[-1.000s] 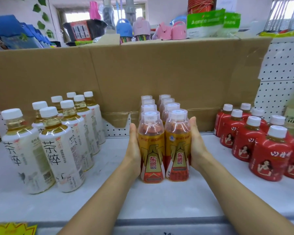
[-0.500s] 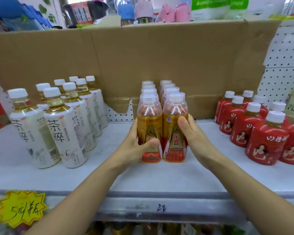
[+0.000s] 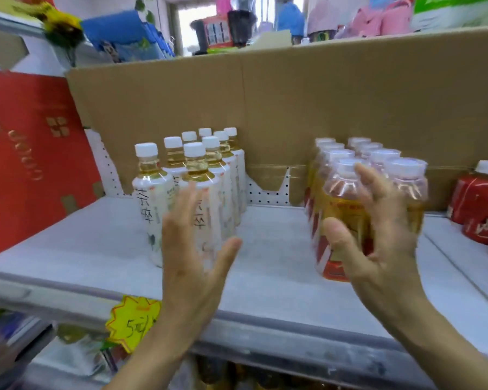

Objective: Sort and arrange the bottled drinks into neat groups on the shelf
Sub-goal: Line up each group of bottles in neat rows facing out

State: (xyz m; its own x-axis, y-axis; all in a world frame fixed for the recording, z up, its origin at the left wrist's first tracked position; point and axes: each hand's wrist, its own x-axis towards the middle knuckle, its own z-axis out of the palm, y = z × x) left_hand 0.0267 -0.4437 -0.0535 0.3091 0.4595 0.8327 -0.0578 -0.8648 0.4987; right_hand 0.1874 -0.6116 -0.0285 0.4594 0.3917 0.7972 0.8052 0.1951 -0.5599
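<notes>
Three bottle groups on white shelf (image 3: 271, 249) | white-labelled plastic tea bottles (image 3: 200, 170) at 9 o'clock, left hand (image 3: 189, 266) flat-fingered before them | right hand (image 3: 378, 249) loosely spread, empty, before gold-labelled clear-capped bottles (image 3: 337, 192) at 12 | red white-capped bottles (image 3: 476, 204) at 3 o'clock

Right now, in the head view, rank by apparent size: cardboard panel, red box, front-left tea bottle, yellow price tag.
Largest first:
cardboard panel
red box, cropped
front-left tea bottle
yellow price tag, partly hidden

A bare strip of shelf (image 3: 268, 249) runs between the white tea bottles (image 3: 209, 192) and orange bottles (image 3: 347, 209).
</notes>
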